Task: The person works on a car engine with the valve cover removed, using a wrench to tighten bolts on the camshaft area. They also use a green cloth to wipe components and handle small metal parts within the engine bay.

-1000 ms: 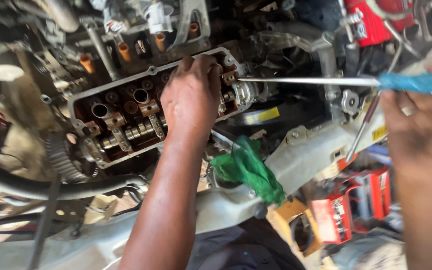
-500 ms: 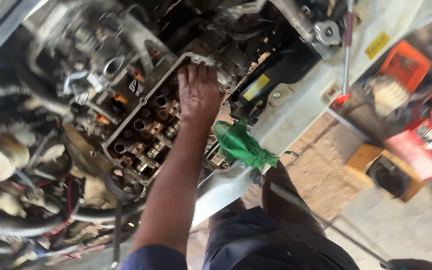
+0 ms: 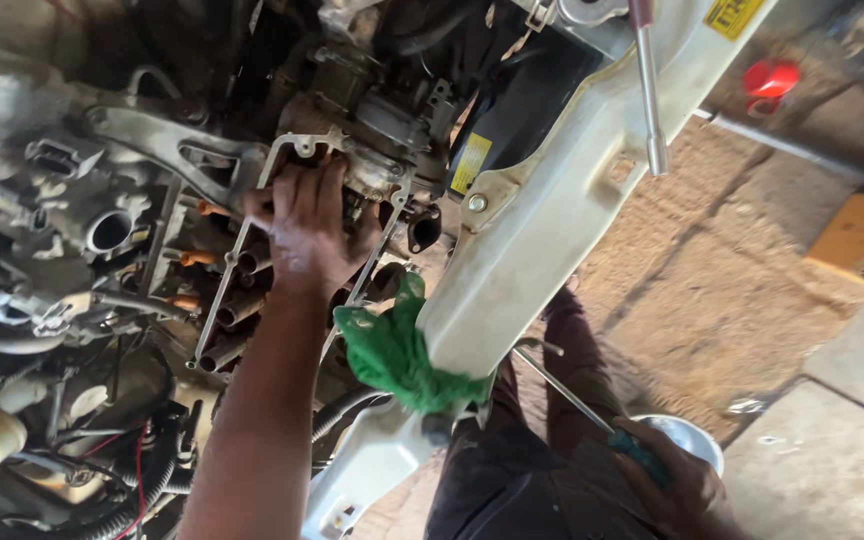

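Up front, rectangular yellow label (image 3: 470, 164) beside left hand (image 3: 309, 225)

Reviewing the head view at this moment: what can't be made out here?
- What the left hand touches on the engine head: its own fingers and palm cover the spot.
- The tool in the right hand: the grip is wrapped by the hand, and the tip is hidden behind the white body panel.
- What the green rag is bunched over: covered by the cloth.
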